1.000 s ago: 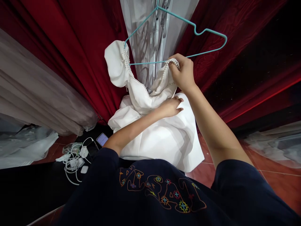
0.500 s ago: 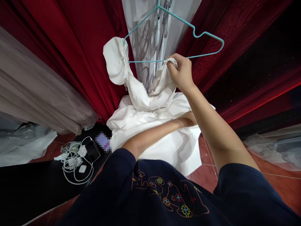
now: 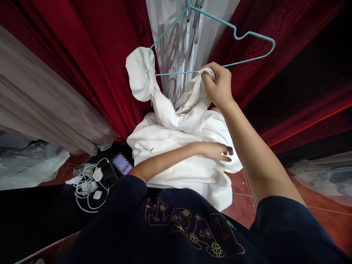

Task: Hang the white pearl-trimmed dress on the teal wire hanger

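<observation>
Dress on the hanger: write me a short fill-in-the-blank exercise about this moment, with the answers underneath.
1. The dress is coloured ____.
2. The hand gripping the beaded edge is the person's ____ one.
3. The puffed sleeve is at the hanger's end toward the picture's ____ side.
4. The curtain beside that sleeve is ____.

Missing words: white; right; left; red.

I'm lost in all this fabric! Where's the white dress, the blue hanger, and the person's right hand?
White dress (image 3: 176, 138): head view, on its gathered middle.
Blue hanger (image 3: 216, 18): head view, on its upper right arm.
Right hand (image 3: 219, 84): head view, on the back of it.
</observation>
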### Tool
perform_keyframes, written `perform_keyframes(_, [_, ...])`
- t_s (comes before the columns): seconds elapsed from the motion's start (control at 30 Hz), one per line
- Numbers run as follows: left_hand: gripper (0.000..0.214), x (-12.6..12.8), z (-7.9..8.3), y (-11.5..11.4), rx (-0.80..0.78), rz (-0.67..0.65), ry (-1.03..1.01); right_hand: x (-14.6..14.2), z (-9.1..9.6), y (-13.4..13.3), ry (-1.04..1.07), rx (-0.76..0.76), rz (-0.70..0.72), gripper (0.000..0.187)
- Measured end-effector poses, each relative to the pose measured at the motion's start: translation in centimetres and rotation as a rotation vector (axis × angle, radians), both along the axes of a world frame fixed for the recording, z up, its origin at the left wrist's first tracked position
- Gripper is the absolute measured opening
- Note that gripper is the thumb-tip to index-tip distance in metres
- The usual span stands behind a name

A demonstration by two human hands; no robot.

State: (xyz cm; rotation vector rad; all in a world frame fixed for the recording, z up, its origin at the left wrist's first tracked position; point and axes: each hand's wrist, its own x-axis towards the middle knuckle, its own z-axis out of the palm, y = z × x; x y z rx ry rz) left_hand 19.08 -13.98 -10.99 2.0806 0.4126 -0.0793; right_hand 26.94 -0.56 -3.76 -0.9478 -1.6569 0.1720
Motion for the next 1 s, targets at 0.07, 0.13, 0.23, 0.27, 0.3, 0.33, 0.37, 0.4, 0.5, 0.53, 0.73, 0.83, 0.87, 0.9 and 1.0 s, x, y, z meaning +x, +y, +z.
perform_keyframes(0.07, [0.021, -3.6, 2.2, 2.2, 0.046, 0.029, -0.124, 0.0, -0.2, 0.3, 0.013, -0.002, -0.006, 0.027])
perform_keyframes(0.13, [0.024, -7.4, 4.9, 4.8, 0.145, 0.199, -0.324, -0.3, -0.4, 0.5, 0.037, 0.004, -0.008, 0.026])
perform_keyframes(0.23, [0.029, -11.6, 8.3, 9.2, 0.496, 0.636, -0.674, -0.9, -0.7, 0.8, 0.066, 0.027, 0.002, 0.03])
perform_keyframes(0.27, [0.027, -12.4, 8.9, 10.7, 0.679, 0.779, -0.779, -1.2, -0.9, 1.0, 0.069, 0.035, 0.002, 0.031])
perform_keyframes(0.3, [0.028, -13.1, 9.2, 12.2, 0.789, 0.825, -0.798, -1.5, -1.0, 1.1, 0.071, 0.041, -0.002, 0.03])
perform_keyframes(0.33, [0.03, -13.5, 9.3, 13.5, 0.862, 0.844, -0.78, -1.7, -1.1, 1.3, 0.071, 0.043, -0.008, 0.028])
perform_keyframes(0.37, [0.033, -13.8, 9.2, 14.7, 0.906, 0.833, -0.727, -2.0, -1.2, 1.4, 0.066, 0.041, -0.012, 0.025])
perform_keyframes(0.4, [0.034, -13.9, 9.0, 15.6, 0.934, 0.812, -0.657, -2.2, -1.3, 1.5, 0.057, 0.036, -0.011, 0.023])
perform_keyframes(0.5, [0.033, -14.0, 8.3, 16.7, 1.006, 0.806, -0.499, -2.6, -1.6, 1.5, 0.01, 0.023, 0.03, 0.017])
perform_keyframes(0.53, [0.033, -13.9, 8.2, 16.6, 1.02, 0.816, -0.481, -2.6, -1.7, 1.3, -0.002, 0.028, 0.043, 0.018])
perform_keyframes(0.73, [0.031, -13.9, 9.7, 14.4, 0.993, 0.858, -0.46, -0.3, -2.5, -1.3, 0.193, 0.177, -0.31, 0.038])
perform_keyframes(0.83, [0.035, -14.4, 10.3, 13.7, 1.021, 0.915, -0.39, 2.8, -2.7, -1.6, 0.374, 0.29, -0.469, 0.034])
perform_keyframes(0.87, [0.036, -14.6, 10.4, 13.5, 1.034, 0.926, -0.374, 3.9, -2.6, -1.4, 0.41, 0.292, -0.485, 0.033])
perform_keyframes(0.9, [0.037, -14.8, 10.5, 13.4, 1.041, 0.932, -0.366, 5.0, -2.3, -1.0, 0.433, 0.273, -0.497, 0.032])
perform_keyframes(1.0, [0.038, -15.0, 10.8, 12.8, 1.025, 0.932, -0.354, 7.5, -0.2, 0.8, 0.457, 0.154, -0.552, 0.034])
